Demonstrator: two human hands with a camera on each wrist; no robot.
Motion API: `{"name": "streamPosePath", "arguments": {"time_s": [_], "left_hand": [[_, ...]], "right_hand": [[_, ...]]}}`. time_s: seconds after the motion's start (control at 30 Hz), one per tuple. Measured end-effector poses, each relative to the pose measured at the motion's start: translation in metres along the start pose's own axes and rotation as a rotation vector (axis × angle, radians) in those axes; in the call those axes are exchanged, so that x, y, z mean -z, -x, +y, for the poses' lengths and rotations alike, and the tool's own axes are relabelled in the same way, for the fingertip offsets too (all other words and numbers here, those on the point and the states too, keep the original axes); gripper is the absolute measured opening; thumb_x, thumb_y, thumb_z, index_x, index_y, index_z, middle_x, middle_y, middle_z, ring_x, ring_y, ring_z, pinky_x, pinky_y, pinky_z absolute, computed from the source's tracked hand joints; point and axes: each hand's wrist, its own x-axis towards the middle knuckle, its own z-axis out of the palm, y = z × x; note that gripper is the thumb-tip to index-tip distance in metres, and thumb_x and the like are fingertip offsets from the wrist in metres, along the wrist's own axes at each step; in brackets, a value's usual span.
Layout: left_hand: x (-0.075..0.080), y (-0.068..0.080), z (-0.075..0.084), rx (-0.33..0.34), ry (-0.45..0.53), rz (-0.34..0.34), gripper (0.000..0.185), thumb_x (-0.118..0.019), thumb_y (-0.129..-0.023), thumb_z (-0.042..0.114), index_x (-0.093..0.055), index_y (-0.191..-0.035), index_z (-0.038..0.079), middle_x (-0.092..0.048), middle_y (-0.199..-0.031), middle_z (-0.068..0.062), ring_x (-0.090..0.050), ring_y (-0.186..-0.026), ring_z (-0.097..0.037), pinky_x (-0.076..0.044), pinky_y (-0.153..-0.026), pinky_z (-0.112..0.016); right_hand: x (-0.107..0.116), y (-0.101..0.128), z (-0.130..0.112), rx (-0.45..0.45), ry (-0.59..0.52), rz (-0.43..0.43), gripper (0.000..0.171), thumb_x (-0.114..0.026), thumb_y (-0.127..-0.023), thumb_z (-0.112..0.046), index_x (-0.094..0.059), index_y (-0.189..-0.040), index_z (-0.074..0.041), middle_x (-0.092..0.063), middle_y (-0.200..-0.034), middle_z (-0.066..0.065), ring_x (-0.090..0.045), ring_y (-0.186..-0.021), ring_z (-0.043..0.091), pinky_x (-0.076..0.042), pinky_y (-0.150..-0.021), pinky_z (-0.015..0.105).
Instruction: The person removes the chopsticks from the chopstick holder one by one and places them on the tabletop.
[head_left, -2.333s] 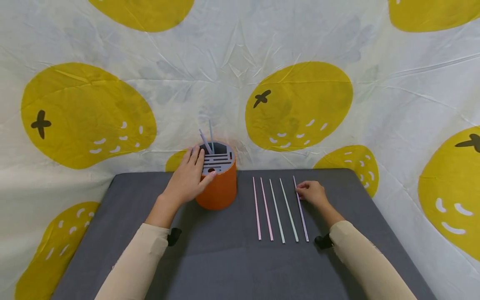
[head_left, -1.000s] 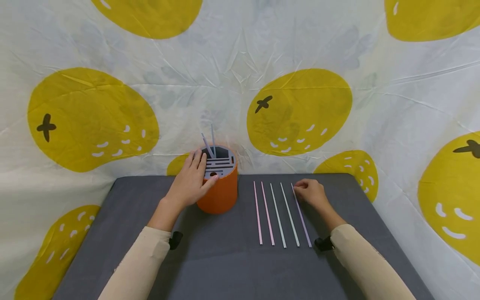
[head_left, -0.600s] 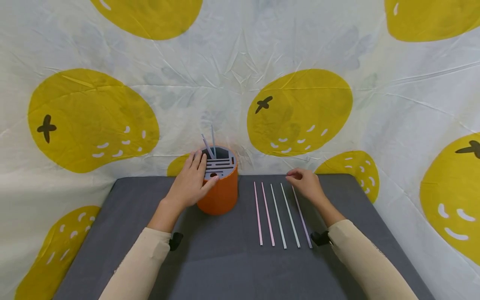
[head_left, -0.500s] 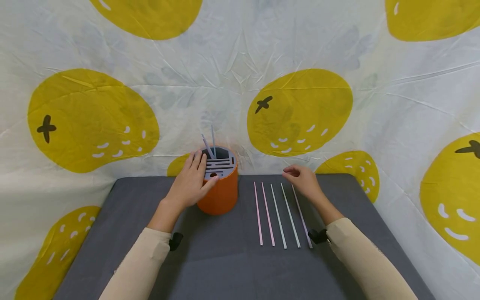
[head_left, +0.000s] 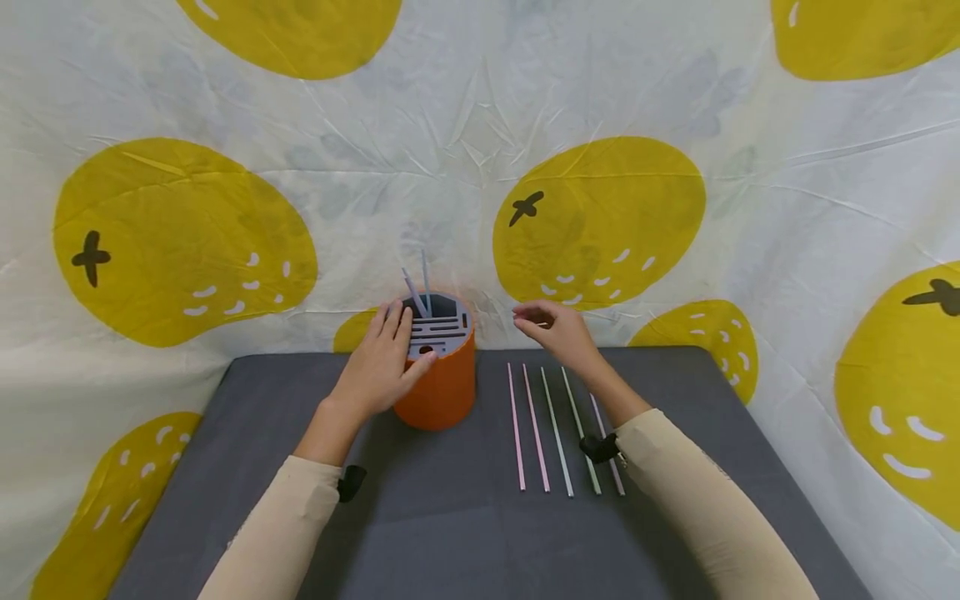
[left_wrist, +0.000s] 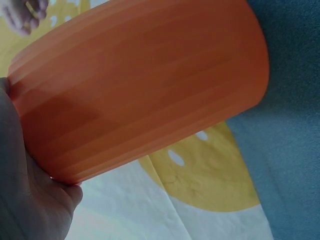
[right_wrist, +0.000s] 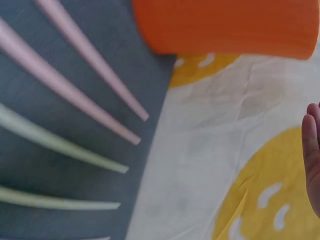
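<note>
An orange round holder (head_left: 444,390) with a grey slotted top (head_left: 438,327) stands at the back of the grey mat (head_left: 420,517). Two pale straws (head_left: 420,287) stick up from it. My left hand (head_left: 399,337) grips the holder's left side, thumb on the front rim; the left wrist view shows the orange wall (left_wrist: 140,95) against my palm (left_wrist: 25,200). Several pink, green and purple straws (head_left: 555,433) lie side by side to the right. My right hand (head_left: 531,320) hovers empty above their far ends, just right of the holder, fingers loosely curled. The right wrist view shows straw tips (right_wrist: 95,115) and the holder (right_wrist: 225,25).
A white cloth with big yellow fruit prints (head_left: 600,217) hangs close behind the mat and wraps both sides. The mat's back edge (head_left: 660,348) runs just behind the holder and the straw tips. My right forearm (head_left: 675,483) crosses the two rightmost straws.
My right hand has lifted off the far end of the rightmost purple straw and swung left and up toward the holder, holding nothing. The straws and my left hand have stayed put.
</note>
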Motion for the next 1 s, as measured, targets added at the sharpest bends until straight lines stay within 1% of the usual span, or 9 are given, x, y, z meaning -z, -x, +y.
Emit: {"name": "streamPosePath", "arguments": {"time_s": [0.13, 0.3, 0.37, 0.5, 0.63, 0.73, 0.83, 1.0], "left_hand": [[-0.001, -0.001, -0.001, -0.001, -0.004, 0.005, 0.09, -0.037, -0.106, 0.063, -0.018, -0.163, -0.003, -0.01, -0.172, -0.022, -0.007, -0.16, -0.042, -0.014, -0.13, -0.055], [-0.001, -0.001, 0.0, -0.009, -0.01, 0.01, 0.088, -0.041, -0.106, 0.06, -0.02, -0.162, -0.004, -0.011, -0.172, -0.023, -0.009, -0.159, -0.043, -0.016, -0.129, -0.055], [-0.001, 0.0, 0.0, -0.012, -0.011, 0.012, 0.088, -0.041, -0.106, 0.059, -0.021, -0.162, -0.005, -0.012, -0.172, -0.024, -0.01, -0.159, -0.043, -0.017, -0.129, -0.055], [0.0, 0.0, 0.001, -0.018, -0.011, 0.019, 0.087, -0.041, -0.106, 0.059, -0.021, -0.162, -0.006, -0.013, -0.171, -0.025, -0.009, -0.159, -0.044, -0.016, -0.129, -0.055], [0.0, 0.0, 0.001, -0.017, -0.011, 0.015, 0.087, -0.04, -0.107, 0.059, -0.021, -0.162, -0.006, -0.012, -0.171, -0.025, -0.006, -0.16, -0.043, -0.013, -0.13, -0.054], [0.0, 0.0, 0.0, -0.014, -0.017, 0.01, 0.088, -0.039, -0.107, 0.06, -0.021, -0.162, -0.005, -0.011, -0.171, -0.024, -0.005, -0.16, -0.042, -0.012, -0.13, -0.054], [0.0, 0.0, 0.0, -0.021, -0.024, 0.016, 0.087, -0.038, -0.107, 0.06, -0.021, -0.162, -0.005, -0.012, -0.171, -0.024, -0.008, -0.16, -0.043, -0.013, -0.13, -0.054], [0.0, 0.001, -0.001, -0.03, -0.027, 0.016, 0.087, -0.039, -0.107, 0.059, -0.02, -0.162, -0.005, -0.013, -0.171, -0.025, -0.008, -0.16, -0.043, -0.012, -0.13, -0.054]], "right_hand": [[-0.015, -0.014, -0.02, 0.063, -0.05, -0.005, 0.027, -0.075, -0.096, -0.018, -0.075, -0.121, -0.006, -0.076, -0.113, 0.011, -0.073, -0.103, 0.025, -0.061, -0.089, 0.039], [-0.036, -0.03, -0.042, 0.139, -0.049, -0.029, 0.025, -0.076, -0.096, -0.015, -0.075, -0.12, -0.006, -0.077, -0.111, 0.01, -0.074, -0.1, 0.023, -0.062, -0.089, 0.037], [-0.044, -0.035, -0.05, 0.153, -0.037, -0.048, 0.025, -0.075, -0.096, -0.016, -0.074, -0.12, -0.008, -0.077, -0.11, 0.008, -0.074, -0.1, 0.021, -0.061, -0.09, 0.036], [-0.057, -0.044, -0.062, 0.156, -0.018, -0.085, 0.028, -0.074, -0.097, -0.019, -0.073, -0.123, -0.008, -0.076, -0.112, 0.005, -0.073, -0.101, 0.018, -0.06, -0.093, 0.035], [-0.066, -0.05, -0.07, 0.151, -0.013, -0.118, 0.03, -0.073, -0.098, -0.02, -0.072, -0.124, -0.006, -0.076, -0.115, 0.007, -0.073, -0.104, 0.017, -0.06, -0.095, 0.034], [-0.072, -0.054, -0.074, 0.145, 0.003, -0.14, 0.029, -0.072, -0.099, -0.021, -0.072, -0.124, -0.006, -0.075, -0.115, 0.006, -0.072, -0.105, 0.017, -0.059, -0.096, 0.034], [-0.076, -0.057, -0.078, 0.135, 0.03, -0.155, 0.028, -0.072, -0.099, -0.022, -0.072, -0.123, -0.007, -0.075, -0.114, 0.005, -0.072, -0.105, 0.017, -0.059, -0.097, 0.034], [-0.084, -0.062, -0.081, 0.154, 0.06, -0.175, 0.025, -0.072, -0.098, -0.02, -0.073, -0.12, -0.008, -0.075, -0.113, 0.006, -0.072, -0.104, 0.017, -0.059, -0.095, 0.033]]}}
